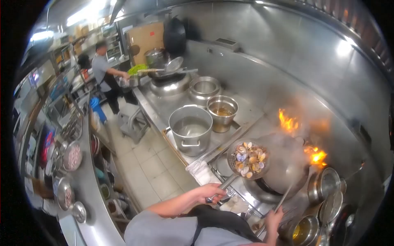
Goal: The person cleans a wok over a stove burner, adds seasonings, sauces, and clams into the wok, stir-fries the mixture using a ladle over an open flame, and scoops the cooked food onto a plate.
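My left hand (212, 192) is closed around the handle of a perforated strainer (232, 162). Shelled clams (250, 159) fill the strainer, held up over the left rim of the wok. At lower right, my right hand (274, 218) grips a long thin metal handle (285, 197), perhaps a ladle's. Its far end reaches into the wok and is lost in steam. The wok (283, 180) sits on the burner, hazy with smoke inside. Flames (316, 156) rise along its far right edge.
A large stockpot (191, 141) of liquid and a smaller steel pot (222, 119) stand left of the wok. A folded white towel (202, 171) lies nearby. Bowls and an oil pot (305, 230) crowd the right. Another person (104, 69) works farther back. A counter with bowls (73, 156) runs left.
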The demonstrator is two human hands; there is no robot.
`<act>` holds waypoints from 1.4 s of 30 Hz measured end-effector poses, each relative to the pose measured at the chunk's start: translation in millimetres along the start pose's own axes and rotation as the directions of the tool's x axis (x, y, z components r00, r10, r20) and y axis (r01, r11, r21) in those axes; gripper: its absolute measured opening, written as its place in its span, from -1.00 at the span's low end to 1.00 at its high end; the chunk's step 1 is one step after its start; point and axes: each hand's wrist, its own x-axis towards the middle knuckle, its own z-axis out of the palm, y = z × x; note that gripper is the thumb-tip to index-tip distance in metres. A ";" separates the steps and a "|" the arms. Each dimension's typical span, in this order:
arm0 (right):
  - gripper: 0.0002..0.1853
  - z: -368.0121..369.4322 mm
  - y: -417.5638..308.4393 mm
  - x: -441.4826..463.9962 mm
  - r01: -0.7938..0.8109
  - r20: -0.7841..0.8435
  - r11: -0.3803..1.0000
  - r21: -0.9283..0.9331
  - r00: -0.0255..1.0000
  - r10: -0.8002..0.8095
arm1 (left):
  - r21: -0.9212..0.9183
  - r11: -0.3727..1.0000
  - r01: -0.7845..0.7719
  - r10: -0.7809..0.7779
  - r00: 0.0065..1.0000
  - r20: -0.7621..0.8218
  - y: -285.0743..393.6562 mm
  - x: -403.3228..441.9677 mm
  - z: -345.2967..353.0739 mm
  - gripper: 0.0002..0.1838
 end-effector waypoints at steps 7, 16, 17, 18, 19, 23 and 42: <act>-0.52 -32.6 -63.6 45.0 -0.704 0.519 0.494 0.511 0.711 0.475 | 0.005 1.000 0.012 -0.012 1.000 0.000 -16.6 21.7 3.0 -0.90; -0.47 -61.6 -109.5 36.1 -0.693 0.516 0.666 0.276 0.691 0.506 | -0.051 0.998 0.022 -0.024 0.999 -0.036 -19.3 26.2 10.1 -0.90; -0.45 -47.1 -79.5 50.4 -0.703 0.509 0.609 0.367 0.700 0.501 | -0.063 0.998 0.031 -0.034 0.998 -0.051 -22.1 29.1 9.5 -0.90; -0.42 -42.5 -64.0 59.4 -0.707 0.504 0.550 0.444 0.705 0.499 | -0.042 0.999 0.029 -0.029 0.999 -0.012 -20.5 27.8 7.2 -0.90; -0.38 -26.8 -80.5 57.3 -0.694 0.422 0.593 0.409 0.720 0.551 | -0.035 0.999 0.024 -0.024 1.000 -0.016 -24.7 26.5 8.6 -0.89; -0.41 -28.7 -94.8 21.9 -0.591 0.337 0.767 0.248 0.795 0.504 | -0.065 0.998 0.004 -0.005 1.000 -0.014 -30.0 22.2 5.0 -0.82; -0.39 -13.2 -91.0 36.1 -0.503 0.163 0.858 0.102 0.860 0.484 | -0.139 0.987 0.085 -0.085 0.996 0.008 -27.1 20.4 -8.7 -0.92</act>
